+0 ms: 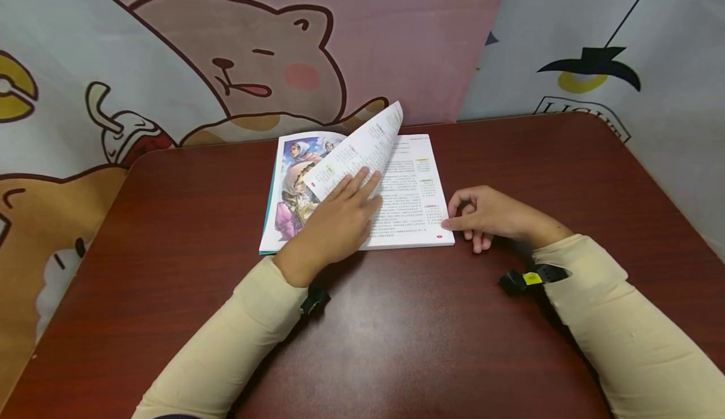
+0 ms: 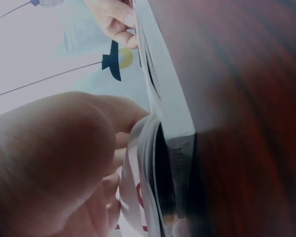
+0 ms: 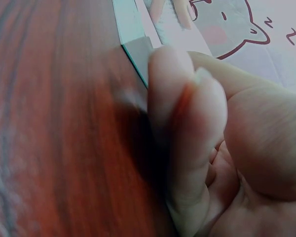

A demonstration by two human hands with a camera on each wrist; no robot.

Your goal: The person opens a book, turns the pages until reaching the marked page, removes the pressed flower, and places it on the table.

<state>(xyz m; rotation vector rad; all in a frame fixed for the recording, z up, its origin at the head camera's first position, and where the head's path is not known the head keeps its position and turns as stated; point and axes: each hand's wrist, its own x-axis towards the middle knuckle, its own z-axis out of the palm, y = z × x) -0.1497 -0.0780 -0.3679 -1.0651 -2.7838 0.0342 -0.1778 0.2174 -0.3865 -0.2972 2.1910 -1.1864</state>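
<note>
An open book lies on the table, a colour illustration on its left page and printed text on its right. My left hand rests on a partly turned leaf, fingers spread and nearly straight; the leaf slants over the illustration with its top corner raised. In the left wrist view, curved pages bulge beside that hand. My right hand holds the book's lower right edge, thumb on the page and the other fingers curled. Its fingertips hide the exact contact in the right wrist view.
The dark reddish table extends around the book. Behind it hangs a cloth printed with a cartoon bear. Each wrist wears a black strapped device, the right one with a yellow label.
</note>
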